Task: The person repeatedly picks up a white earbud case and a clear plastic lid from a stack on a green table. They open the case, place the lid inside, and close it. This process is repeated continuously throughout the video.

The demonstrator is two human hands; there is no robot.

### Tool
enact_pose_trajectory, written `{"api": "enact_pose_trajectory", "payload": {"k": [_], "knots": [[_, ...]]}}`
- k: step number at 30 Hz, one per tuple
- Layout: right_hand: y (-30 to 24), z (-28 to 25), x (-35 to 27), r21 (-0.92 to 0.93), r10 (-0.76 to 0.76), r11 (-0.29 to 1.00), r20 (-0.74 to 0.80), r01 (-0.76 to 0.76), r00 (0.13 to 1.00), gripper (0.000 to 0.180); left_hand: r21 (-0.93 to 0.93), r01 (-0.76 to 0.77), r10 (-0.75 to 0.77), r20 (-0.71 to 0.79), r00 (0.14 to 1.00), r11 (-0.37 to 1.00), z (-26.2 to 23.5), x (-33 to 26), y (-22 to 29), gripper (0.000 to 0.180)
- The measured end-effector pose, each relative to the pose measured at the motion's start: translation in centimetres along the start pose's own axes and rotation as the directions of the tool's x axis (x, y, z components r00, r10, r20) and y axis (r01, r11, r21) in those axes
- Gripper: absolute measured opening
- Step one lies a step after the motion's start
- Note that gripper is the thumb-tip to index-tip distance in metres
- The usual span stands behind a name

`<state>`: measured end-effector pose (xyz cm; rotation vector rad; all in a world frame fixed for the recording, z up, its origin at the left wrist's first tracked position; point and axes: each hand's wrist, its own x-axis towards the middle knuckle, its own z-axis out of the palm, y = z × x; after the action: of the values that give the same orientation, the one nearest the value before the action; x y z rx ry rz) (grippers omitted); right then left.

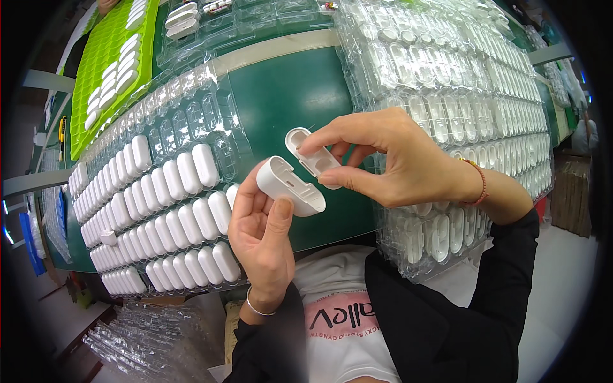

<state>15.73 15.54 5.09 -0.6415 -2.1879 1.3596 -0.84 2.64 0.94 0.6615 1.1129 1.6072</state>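
My left hand is closed round a white plastic case shell, hollow and rounded, its open side tilted up toward the right. Between the thumb and fingers of my right hand is a white case insert with a rounded recess at its upper end. The insert's lower edge lies close to the shell's rim; whether they touch I cannot tell. Both pieces are held above the green tabletop. My right fingers cover part of the insert.
On the left, a clear tray carries rows of white cases. A bright green tray with more white pieces stands behind it. Stacked clear trays of white inserts fill the right side. Empty clear trays lie below at the left.
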Motion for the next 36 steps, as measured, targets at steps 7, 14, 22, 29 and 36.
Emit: {"api": "enact_pose_trajectory", "payload": {"k": [7,14,22,29,36], "knots": [[0.13,-0.04,-0.12,0.017,-0.046,0.999,-0.008,0.046,0.999,0.031,0.118,-0.225,0.222,0.040,0.974,0.967,0.20,-0.21,0.06,0.045],[-0.29,-0.09,-0.04,0.021,-0.027,0.999,0.008,0.027,1.000,0.030,0.143,-0.138,0.132,0.050,0.990,0.980,0.48,-0.33,0.40,0.046],[-0.22,0.22,-0.05,0.038,-0.031,0.999,-0.039,0.033,0.999,0.023,0.131,-0.110,0.101,0.074,0.992,0.985,0.45,-0.27,0.30,0.046],[-0.35,-0.06,-0.16,0.011,-0.006,1.000,0.001,0.006,1.000,0.027,0.107,-0.078,0.069,0.084,0.994,0.991,0.27,-0.33,0.25,0.047],[-0.30,0.00,-0.24,-0.011,0.007,1.000,0.006,-0.007,1.000,0.028,0.132,-0.078,0.070,0.066,0.995,0.988,0.48,-0.33,0.17,0.043]]}}
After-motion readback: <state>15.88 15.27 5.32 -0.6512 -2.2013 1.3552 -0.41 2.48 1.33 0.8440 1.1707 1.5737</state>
